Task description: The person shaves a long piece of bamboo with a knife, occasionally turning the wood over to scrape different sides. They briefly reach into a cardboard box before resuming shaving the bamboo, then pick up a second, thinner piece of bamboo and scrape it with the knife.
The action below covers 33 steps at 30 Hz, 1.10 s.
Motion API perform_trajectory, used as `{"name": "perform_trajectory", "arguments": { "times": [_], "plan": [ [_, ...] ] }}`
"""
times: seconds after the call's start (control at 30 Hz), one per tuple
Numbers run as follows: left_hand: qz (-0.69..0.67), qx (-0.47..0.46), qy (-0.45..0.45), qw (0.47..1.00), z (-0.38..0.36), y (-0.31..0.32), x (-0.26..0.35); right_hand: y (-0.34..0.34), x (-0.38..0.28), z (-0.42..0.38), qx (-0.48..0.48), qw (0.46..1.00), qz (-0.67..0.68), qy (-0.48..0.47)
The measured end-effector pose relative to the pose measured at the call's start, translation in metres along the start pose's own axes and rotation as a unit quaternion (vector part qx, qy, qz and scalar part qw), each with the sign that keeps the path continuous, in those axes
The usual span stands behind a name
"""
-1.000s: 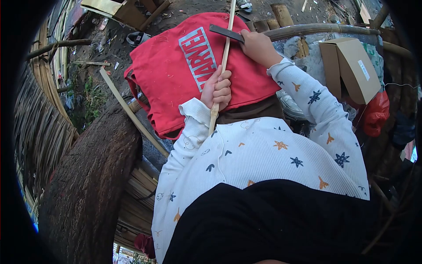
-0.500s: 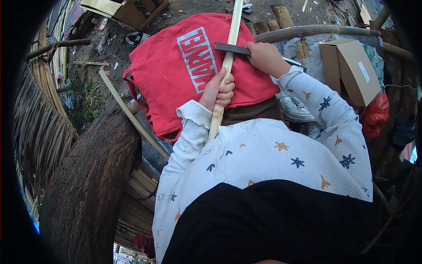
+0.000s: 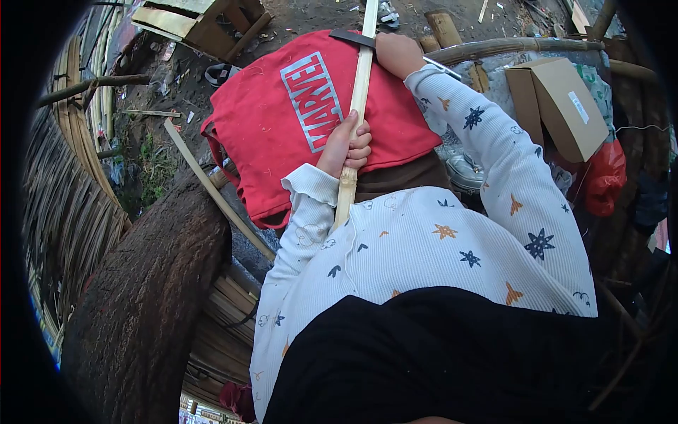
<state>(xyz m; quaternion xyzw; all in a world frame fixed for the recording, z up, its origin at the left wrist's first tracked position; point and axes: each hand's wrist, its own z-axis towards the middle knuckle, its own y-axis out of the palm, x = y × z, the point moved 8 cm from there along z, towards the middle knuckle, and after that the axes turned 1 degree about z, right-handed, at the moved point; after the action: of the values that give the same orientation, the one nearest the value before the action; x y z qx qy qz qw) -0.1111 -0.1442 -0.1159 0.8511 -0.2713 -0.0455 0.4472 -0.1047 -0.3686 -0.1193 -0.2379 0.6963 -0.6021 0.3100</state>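
Note:
My left hand (image 3: 345,148) is wrapped round a long pale bamboo strip (image 3: 361,88), whose near end rests against my shirt. Farther up the strip, my right hand (image 3: 399,55) is closed round a knife. Its dark blade (image 3: 351,37) lies crosswise over the strip, and a thin metal-looking end of the handle pokes out behind the fist. Beneath the strip, a red cloth (image 3: 261,124) with white MARVEL lettering covers my lap, with a few fine shavings on it.
A cardboard box (image 3: 558,106) and a red plastic bag (image 3: 606,185) stand at right. Bamboo poles (image 3: 519,46) run behind the lap. On the left are a thick dark log (image 3: 148,275) and a leaning pale strip (image 3: 215,191). Another box (image 3: 201,25) sits at the far left.
My right hand has pushed the knife away from me, farther up the bamboo strip. My left hand keeps its hold at about the same place.

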Motion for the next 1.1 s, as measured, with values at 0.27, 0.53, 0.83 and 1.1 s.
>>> {"name": "perform_trajectory", "arguments": {
  "times": [0.27,0.53,0.83,1.1],
  "plan": [
    [0.012,-0.015,-0.012,1.000,-0.005,0.003,0.000,0.007,0.038,0.068,-0.048,0.997,-0.048,0.048],
    [-0.011,-0.025,-0.027,0.999,-0.006,0.002,-0.004,-0.012,-0.001,-0.019,-0.052,0.995,0.057,-0.059],
    [0.029,-0.022,-0.013,0.999,-0.004,0.002,-0.001,-0.008,0.011,-0.029,-0.020,0.999,0.030,0.021],
    [0.023,-0.023,-0.018,0.999,-0.006,0.003,0.002,0.005,0.040,0.044,-0.068,0.996,0.014,0.063]
  ]
}}
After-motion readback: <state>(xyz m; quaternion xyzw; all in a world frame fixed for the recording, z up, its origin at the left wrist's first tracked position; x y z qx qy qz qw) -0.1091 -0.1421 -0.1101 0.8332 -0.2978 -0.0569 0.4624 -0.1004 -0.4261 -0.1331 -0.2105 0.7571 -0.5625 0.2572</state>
